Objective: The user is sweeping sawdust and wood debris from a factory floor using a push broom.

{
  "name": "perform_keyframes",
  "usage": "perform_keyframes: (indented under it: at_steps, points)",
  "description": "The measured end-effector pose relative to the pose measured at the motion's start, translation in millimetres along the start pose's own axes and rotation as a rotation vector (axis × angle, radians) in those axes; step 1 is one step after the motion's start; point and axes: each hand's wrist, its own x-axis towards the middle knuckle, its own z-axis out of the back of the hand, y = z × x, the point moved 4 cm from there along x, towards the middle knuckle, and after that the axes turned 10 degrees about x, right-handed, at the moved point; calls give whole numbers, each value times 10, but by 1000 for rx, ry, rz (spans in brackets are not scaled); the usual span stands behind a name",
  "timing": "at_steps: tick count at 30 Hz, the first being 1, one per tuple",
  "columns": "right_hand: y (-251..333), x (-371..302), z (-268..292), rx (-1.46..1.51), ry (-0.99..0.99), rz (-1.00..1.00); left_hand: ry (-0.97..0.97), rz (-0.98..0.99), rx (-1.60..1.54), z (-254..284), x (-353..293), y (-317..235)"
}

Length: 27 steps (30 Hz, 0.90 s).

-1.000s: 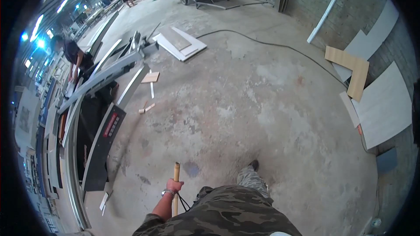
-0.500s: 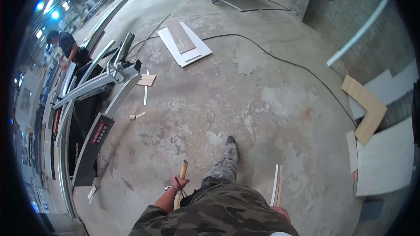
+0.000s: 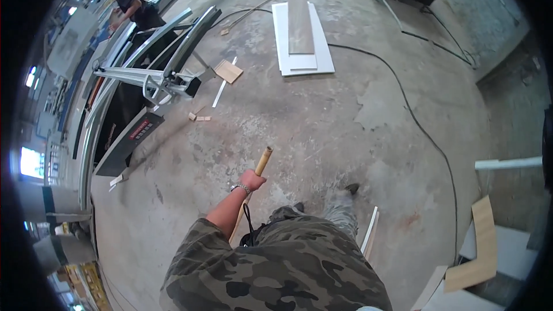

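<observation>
Our left hand is closed around a wooden stick, fingers wrapped about its shaft. The stick's pale upper end pokes out above the fist, and the rest runs down behind the forearm toward our camouflage shirt. A watch sits on that wrist.

Our right hand is hidden behind the body, so we cannot tell whether it is open or closed. A thin pale strip stands just beside our right leg, its lower end out of sight.

We stand on a bare concrete floor. A black cable snakes across it to our right. Ahead lie white panels stacked flat, with small wood offcuts near them. To our left stands a large saw machine, and another person works at its far end.
</observation>
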Motion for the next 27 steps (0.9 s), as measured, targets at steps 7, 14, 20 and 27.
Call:
perform_keyframes:
  at_steps: [7,14,20,27]
  points:
    - [1302,1451,1397,264,165,-158,-31,103,52,-72,352,-1391]
    - [3019,2092,2930,383,163,250,-107,152,47,233,340,-2751]
    - [4377,3332,3615,252,127,-147,-100,163,-19,155,1407,-3626]
    - [6517,3905,4189,299,187,-23,-87,198,-45,872,2682,-5035]
